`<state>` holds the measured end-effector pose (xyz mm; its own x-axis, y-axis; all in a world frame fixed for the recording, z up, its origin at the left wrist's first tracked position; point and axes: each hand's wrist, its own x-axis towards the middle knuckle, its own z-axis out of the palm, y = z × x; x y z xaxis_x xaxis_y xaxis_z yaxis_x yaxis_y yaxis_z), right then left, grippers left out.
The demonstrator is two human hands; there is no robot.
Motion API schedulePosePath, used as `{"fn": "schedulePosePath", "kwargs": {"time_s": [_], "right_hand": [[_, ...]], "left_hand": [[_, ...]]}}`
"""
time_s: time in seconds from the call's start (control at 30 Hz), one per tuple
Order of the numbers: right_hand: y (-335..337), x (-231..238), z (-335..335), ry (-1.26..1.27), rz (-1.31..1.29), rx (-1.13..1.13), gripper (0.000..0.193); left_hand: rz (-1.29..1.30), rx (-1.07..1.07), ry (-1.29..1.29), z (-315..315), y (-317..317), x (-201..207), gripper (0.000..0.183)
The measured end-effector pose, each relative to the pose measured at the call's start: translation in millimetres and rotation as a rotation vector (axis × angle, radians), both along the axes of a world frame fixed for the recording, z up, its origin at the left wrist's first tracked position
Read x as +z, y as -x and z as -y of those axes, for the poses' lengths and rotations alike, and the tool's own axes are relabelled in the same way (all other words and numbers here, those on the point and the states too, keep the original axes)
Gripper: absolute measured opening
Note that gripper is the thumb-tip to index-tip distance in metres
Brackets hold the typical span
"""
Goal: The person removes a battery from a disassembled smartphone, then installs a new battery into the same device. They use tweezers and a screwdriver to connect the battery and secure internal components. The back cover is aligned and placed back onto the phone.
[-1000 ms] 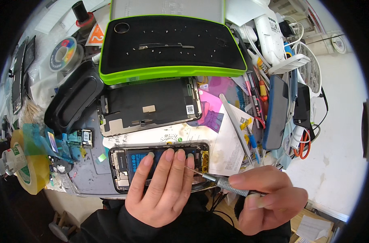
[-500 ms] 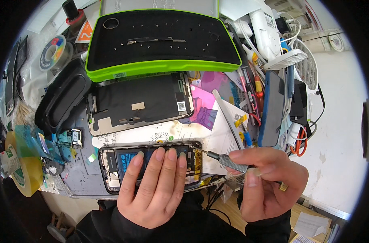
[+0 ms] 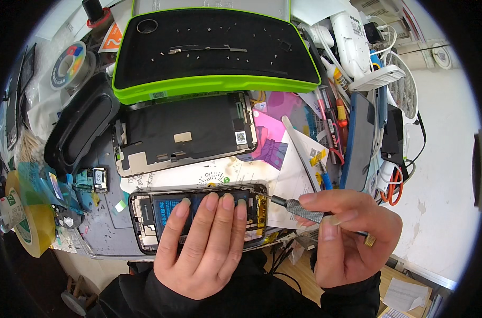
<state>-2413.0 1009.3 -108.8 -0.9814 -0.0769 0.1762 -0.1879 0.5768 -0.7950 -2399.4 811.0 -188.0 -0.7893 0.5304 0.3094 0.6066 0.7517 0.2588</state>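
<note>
An opened phone body lies on the bench's near edge, its blue-labelled battery showing. My left hand rests flat across it, fingers stretched over the battery, thumb hidden. Between the thumb and fingers of my right hand is a slim screwdriver with a knurled metal grip and a brass-coloured end. Its thin shaft points left at the phone's upper right corner, beside the gold-coloured parts. Whether the tip sits in a screw is too small to tell. Beyond the phone lies a detached screen assembly, back side up.
A green-rimmed black tray at the back bears small screws and a metal strip. A circuit board and a tape roll lie left. Metal tweezers, pens and a blue phone crowd the right.
The screwdriver has turned slightly in my right hand, and more of its rear end shows. My left hand stays on the phone. The whole view has shifted a little.
</note>
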Motion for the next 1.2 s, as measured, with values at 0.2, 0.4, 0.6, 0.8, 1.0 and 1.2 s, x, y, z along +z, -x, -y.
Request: {"fn": "schedulePosePath", "kwargs": {"time_s": [0.2, 0.4, 0.6, 0.8, 1.0, 1.2], "right_hand": [[13.2, 17.5, -0.2, -0.194, 0.048, 0.174, 0.023], [29.2, 28.7, 8.7, -0.423, -0.052, 0.308, 0.025], [46.2, 33.1, 6.3, -0.485, -0.151, 0.467, 0.028], [52.1, 40.4, 11.6, -0.512, -0.108, 0.508, 0.027], [52.9, 41.3, 8.4, -0.604, -0.116, 0.554, 0.026], [51.7, 26.1, 7.1, -0.436, -0.181, 0.495, 0.025]], "left_hand": [[-0.014, 0.008, -0.010, -0.1, -0.2, -0.9, 0.029], [-0.024, 0.033, -0.038, -2.1, -0.5, -2.9, 0.029], [-0.007, 0.052, -0.047, -4.9, -0.8, 0.6, 0.032], [-0.006, 0.139, -0.075, -14.6, -1.0, 4.1, 0.032], [-0.041, 0.170, -0.077, -16.5, -2.2, 1.8, 0.033], [-0.068, 0.193, -0.086, -21.7, -2.4, -2.7, 0.032]]}}
